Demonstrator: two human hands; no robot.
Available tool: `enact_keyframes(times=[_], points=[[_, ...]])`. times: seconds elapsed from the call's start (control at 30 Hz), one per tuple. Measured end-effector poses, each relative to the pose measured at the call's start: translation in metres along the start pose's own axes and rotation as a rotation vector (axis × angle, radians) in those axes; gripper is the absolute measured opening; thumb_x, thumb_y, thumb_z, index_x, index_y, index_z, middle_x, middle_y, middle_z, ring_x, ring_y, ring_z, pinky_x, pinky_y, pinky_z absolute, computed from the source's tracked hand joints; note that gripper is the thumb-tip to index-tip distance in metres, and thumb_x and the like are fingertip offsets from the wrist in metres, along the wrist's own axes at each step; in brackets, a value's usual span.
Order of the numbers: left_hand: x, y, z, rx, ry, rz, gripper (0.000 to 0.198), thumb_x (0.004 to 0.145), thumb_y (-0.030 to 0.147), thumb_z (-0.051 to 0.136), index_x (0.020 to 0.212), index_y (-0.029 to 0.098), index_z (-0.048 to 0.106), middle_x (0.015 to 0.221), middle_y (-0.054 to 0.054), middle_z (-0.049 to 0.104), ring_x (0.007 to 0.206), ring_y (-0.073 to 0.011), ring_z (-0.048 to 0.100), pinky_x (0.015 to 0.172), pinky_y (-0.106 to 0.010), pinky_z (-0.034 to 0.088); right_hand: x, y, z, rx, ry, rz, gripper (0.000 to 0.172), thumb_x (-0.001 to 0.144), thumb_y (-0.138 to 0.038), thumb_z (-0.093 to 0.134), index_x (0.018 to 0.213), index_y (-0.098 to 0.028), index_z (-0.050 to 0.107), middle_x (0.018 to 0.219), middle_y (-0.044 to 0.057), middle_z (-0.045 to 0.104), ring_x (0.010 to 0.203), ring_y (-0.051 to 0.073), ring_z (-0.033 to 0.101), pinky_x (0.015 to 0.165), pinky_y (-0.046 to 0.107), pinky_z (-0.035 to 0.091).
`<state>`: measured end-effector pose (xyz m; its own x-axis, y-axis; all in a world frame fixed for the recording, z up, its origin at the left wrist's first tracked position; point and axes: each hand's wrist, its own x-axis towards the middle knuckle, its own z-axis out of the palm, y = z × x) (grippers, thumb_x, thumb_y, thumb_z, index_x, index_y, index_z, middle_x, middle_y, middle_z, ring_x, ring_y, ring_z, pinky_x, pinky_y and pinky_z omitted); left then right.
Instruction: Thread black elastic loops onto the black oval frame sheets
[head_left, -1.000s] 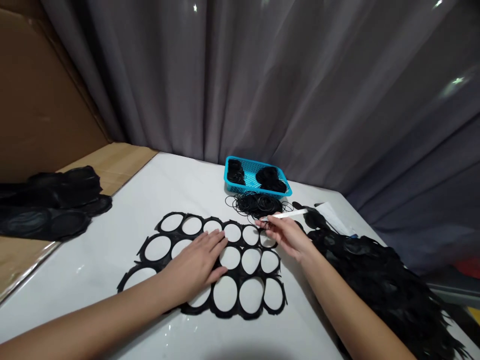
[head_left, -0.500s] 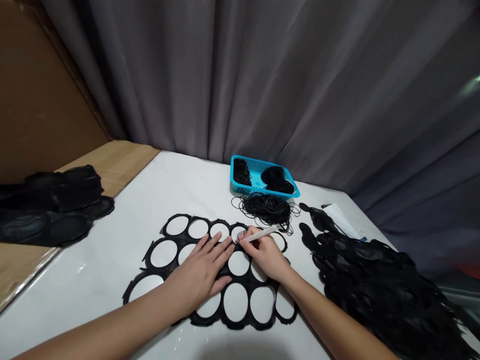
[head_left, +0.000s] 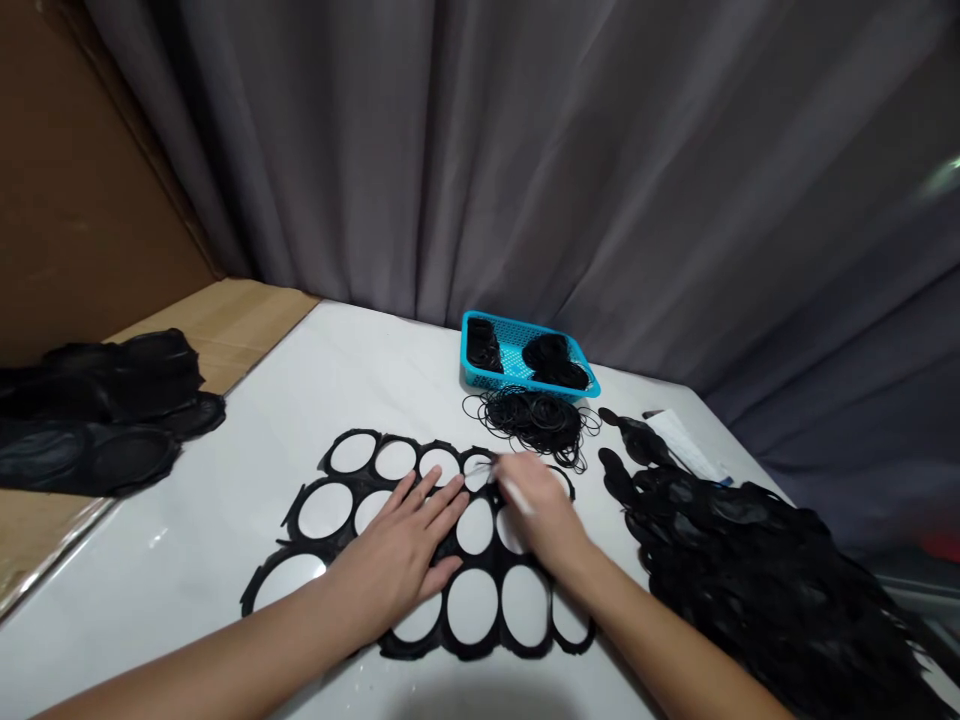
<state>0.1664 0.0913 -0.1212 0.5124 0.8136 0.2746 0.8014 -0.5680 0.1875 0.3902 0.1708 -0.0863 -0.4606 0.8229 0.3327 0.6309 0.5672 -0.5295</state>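
Right hand (head_left: 546, 515) twisted round, gripping white tool (head_left: 516, 496); left hand (head_left: 405, 548) lies flat, steadying black sheet (head_left: 496, 562), inward of counter (head_left: 202, 490)'s back edge.

The table (head_left: 187, 530) I watched remotely
I had the holed sheet (head_left: 499, 561) lower centre under the left hand (head_left: 411, 530) and right hand (head_left: 544, 510), loose rings (head_left: 536, 420) behind it, then the basket (head_left: 513, 361); pieces (head_left: 750, 580) heaped lower right, other sheets (head_left: 97, 420) on cardboard (head_left: 244, 318) at left, curtain (head_left: 525, 160) behind.

The surface (head_left: 202, 500) leaves a lane between stack (head_left: 112, 388) and sheet (head_left: 474, 562) at left, but rings (head_left: 536, 418) and basket (head_left: 513, 360) block the far centre, a pile (head_left: 750, 590) the right.
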Motion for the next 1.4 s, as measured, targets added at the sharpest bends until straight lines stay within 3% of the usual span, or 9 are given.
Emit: enact_keyframes(times=[0.13, 0.3, 0.43, 0.6, 0.73, 0.97, 1.17, 1.3, 1.4], points=[[0.0, 0.0, -0.004, 0.007, -0.031, -0.003, 0.061, 0.098, 0.045, 0.056, 0.152, 0.02, 0.041, 0.158, -0.007, 0.042, 0.146, -0.0385, 0.035, 0.118, -0.055, 0.029, 0.014, 0.042, -0.053, 0.014, 0.317, 0.297, 0.018, 0.091, -0.026, 0.054, 0.074, -0.024, 0.048, 0.074, 0.004, 0.056, 0.07, 0.021, 0.05, 0.068, 0.035, 0.037], [0.002, -0.002, -0.007, -0.014, -0.049, -0.012, 0.062, 0.097, 0.045, 0.059, 0.152, 0.023, 0.042, 0.157, -0.005, 0.043, 0.147, -0.0401, 0.033, 0.118, -0.057, 0.031, 0.004, 0.072, -0.089, 0.223, 0.391, 0.506, 0.024, 0.086, -0.039, 0.065, 0.073, -0.023, 0.053, 0.074, 0.006, 0.064, 0.061, 0.019, 0.058, 0.055, 0.031, 0.042], [0.006, -0.003, -0.021, -0.043, -0.089, -0.013, 0.06, 0.099, 0.047, 0.056, 0.151, 0.02, 0.043, 0.157, -0.008, 0.043, 0.147, -0.0374, 0.034, 0.118, -0.057, 0.031, -0.003, 0.058, -0.074, 0.589, 0.257, 0.632, 0.031, 0.076, -0.046, 0.077, 0.08, -0.018, 0.063, 0.087, 0.012, 0.073, 0.073, 0.021, 0.069, 0.051, 0.027, 0.054], [-0.003, 0.007, -0.044, -0.116, -0.079, 0.021, 0.043, 0.099, 0.037, 0.056, 0.139, 0.019, 0.055, 0.152, -0.012, 0.05, 0.141, -0.0306, 0.045, 0.118, -0.05, 0.036, -0.006, 0.019, -0.048, 1.121, 0.059, 0.752, 0.033, 0.068, -0.037, 0.089, 0.081, -0.015, 0.067, 0.087, 0.008, 0.072, 0.075, 0.013, 0.066, 0.056, 0.018, 0.058], [-0.022, 0.018, -0.042, -0.147, -0.087, 0.073, 0.041, 0.096, 0.033, 0.061, 0.135, 0.022, 0.057, 0.149, -0.01, 0.053, 0.139, -0.0291, 0.049, 0.119, -0.047, 0.035, -0.01, -0.009, -0.03, 1.119, -0.061, 0.685, 0.035, 0.071, -0.043, 0.085, 0.081, -0.017, 0.063, 0.087, 0.005, 0.068, 0.081, 0.016, 0.065, 0.047, 0.018, 0.053], [-0.034, 0.02, -0.029, -0.145, -0.122, 0.074, 0.051, 0.094, 0.034, 0.063, 0.143, 0.027, 0.051, 0.159, -0.008, 0.04, 0.148, -0.03, 0.036, 0.123, -0.049, 0.026, -0.026, -0.039, -0.009, 0.843, -0.302, 0.535, 0.028, 0.09, -0.045, 0.064, 0.082, -0.02, 0.052, 0.08, -0.001, 0.063, 0.052, 0.009, 0.052, 0.053, 0.024, 0.042], [-0.035, 0.021, -0.031, -0.159, -0.176, 0.071, 0.06, 0.092, 0.035, 0.067, 0.147, 0.027, 0.046, 0.162, -0.01, 0.033, 0.149, -0.033, 0.032, 0.121, -0.052, 0.028, -0.049, -0.047, -0.001, 0.561, -0.248, 0.389, 0.027, 0.095, -0.042, 0.057, 0.078, -0.021, 0.051, 0.077, 0.0, 0.061, 0.073, 0.017, 0.058, 0.066, 0.027, 0.044], [-0.036, 0.021, -0.032, -0.151, -0.178, 0.071, 0.058, 0.093, 0.037, 0.065, 0.147, 0.027, 0.047, 0.163, -0.01, 0.032, 0.149, -0.0331, 0.031, 0.121, -0.052, 0.029, -0.05, -0.047, -0.003, 0.71, -0.163, 0.488, 0.032, 0.092, -0.05, 0.062, 0.082, -0.021, 0.054, 0.093, 0.005, 0.069, 0.072, 0.017, 0.063, 0.068, 0.029, 0.05], [-0.036, 0.022, -0.032, -0.173, -0.162, 0.071, 0.055, 0.094, 0.038, 0.064, 0.146, 0.028, 0.048, 0.162, -0.009, 0.035, 0.149, -0.0326, 0.032, 0.121, -0.052, 0.029, -0.04, -0.042, -0.008, 0.847, 0.067, 0.603, 0.034, 0.086, -0.052, 0.071, 0.086, -0.02, 0.058, 0.095, 0.005, 0.07, 0.068, 0.015, 0.064, 0.068, 0.028, 0.052]])
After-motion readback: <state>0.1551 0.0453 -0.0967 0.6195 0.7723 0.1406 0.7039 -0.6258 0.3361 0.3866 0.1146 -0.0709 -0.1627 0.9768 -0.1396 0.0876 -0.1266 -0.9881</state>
